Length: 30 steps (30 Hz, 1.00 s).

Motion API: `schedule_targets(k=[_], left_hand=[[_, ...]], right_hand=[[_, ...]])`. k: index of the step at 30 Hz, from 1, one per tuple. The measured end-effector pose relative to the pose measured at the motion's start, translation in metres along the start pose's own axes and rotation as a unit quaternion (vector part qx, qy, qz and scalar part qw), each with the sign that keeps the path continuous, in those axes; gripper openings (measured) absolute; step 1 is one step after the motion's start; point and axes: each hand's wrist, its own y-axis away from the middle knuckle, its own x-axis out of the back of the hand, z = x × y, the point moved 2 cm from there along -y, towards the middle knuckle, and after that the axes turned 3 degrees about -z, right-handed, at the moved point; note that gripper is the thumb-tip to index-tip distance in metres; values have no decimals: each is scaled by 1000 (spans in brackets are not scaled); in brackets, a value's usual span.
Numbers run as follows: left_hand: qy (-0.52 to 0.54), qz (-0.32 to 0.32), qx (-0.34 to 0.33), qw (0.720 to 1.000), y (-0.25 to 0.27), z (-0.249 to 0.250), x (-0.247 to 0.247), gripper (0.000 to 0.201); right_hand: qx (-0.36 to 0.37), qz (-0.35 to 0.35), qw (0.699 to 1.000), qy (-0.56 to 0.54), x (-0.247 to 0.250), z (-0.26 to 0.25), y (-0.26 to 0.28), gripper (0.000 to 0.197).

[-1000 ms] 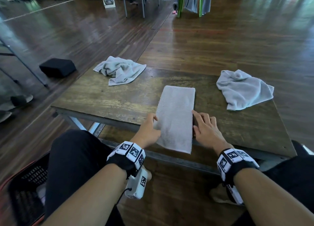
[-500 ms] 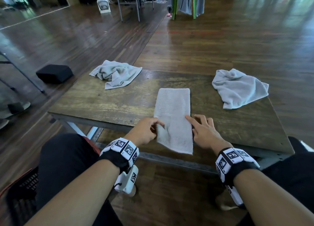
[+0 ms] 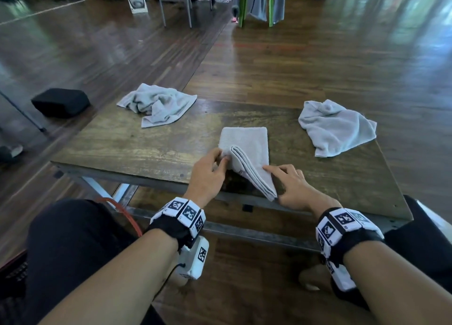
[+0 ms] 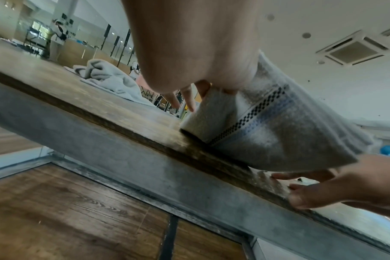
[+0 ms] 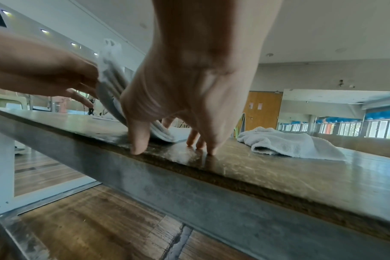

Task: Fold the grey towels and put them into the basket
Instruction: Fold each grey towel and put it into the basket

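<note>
A grey towel [image 3: 245, 141], folded into a long strip, lies mid-table with its near end lifted. My left hand [image 3: 223, 157] pinches the near left corner, thumb and fingers around the layered edge [image 4: 211, 95]. My right hand [image 3: 271, 183] holds the near right corner low at the table's front edge; in the right wrist view the towel [image 5: 160, 131] passes between thumb and fingers. Two crumpled grey towels lie on the table, one far left [image 3: 159, 104], one far right [image 3: 337, 129]. The basket [image 3: 127, 217] shows only an orange rim by my left knee.
The wooden table [image 3: 122, 148] has a metal frame under its front edge [image 4: 145, 167]. A black block [image 3: 61, 102] sits on the floor to the left. Chairs, a fan and hanging cloth stand far behind. My knees are under the table's near side.
The towel lay flat with its near end over the table edge and my hands at its sides. Both hands now hold the near corners and have raised that end off the edge.
</note>
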Motion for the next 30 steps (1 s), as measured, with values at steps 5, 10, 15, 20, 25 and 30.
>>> schedule_targets(k=[5, 10, 15, 20, 25, 30], left_hand=[[41, 27, -5, 999, -7, 8, 0, 18], [56, 44, 8, 997, -13, 3, 4, 26], [62, 43, 67, 995, -14, -12, 4, 34], [18, 21, 162, 986, -15, -20, 3, 38], [-1, -5, 200, 980, -15, -34, 0, 21], [-30, -4, 187, 982, -23, -34, 3, 19]], right_hand=[[41, 72, 996, -28, -5, -8, 2, 65], [124, 170, 967, -146, 0, -19, -1, 16], [48, 123, 965, -226, 4, -30, -3, 29], [-21, 109, 966, -234, -2, -31, -15, 32], [-71, 105, 967, -220, -7, -32, -19, 37], [-65, 133, 966, -213, -2, -39, -20, 32]])
